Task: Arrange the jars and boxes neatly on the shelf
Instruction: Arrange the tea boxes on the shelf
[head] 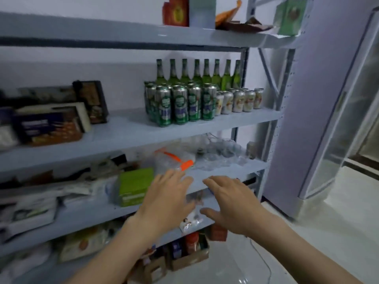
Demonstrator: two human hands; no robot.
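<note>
A grey metal shelf unit (123, 132) fills the view. My left hand (168, 197) and my right hand (231, 201) reach side by side toward the third shelf board, fingers spread and holding nothing. A green box (135, 186) stands just left of my left hand. Beyond my fingertips lies a clear plastic bag with an orange strip (174, 158), and clear glass jars (221, 152) stand further right on the same board. Dark flat boxes (51, 124) lean and lie on the board above, at the left. The picture is blurred.
Green cans (180, 105), pale cans (238, 101) and green bottles (196, 71) stand in rows on the second board. Red and green boxes (176, 12) sit on top. A cardboard crate of bottles (188, 253) is on the floor. A glass-door fridge (338, 119) stands at the right.
</note>
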